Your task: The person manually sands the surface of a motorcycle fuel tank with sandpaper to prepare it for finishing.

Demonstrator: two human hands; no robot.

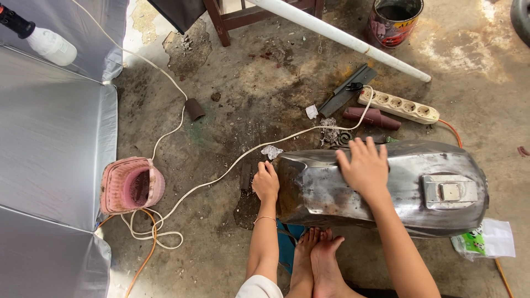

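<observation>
A bare-metal motorcycle fuel tank lies on its side on the concrete floor, with a square filler cap plate toward its right end. My right hand rests flat on top of the tank, fingers spread. At the tank's left end my left hand is curled into a fist against the rusty edge; whether something is in it is hidden. My bare feet sit just below the tank.
A pink basket-like tool lies left, with white cable and orange cable running across the floor. A power strip, sandpaper roll, white pipe, paint can and silver sheeting surround the area.
</observation>
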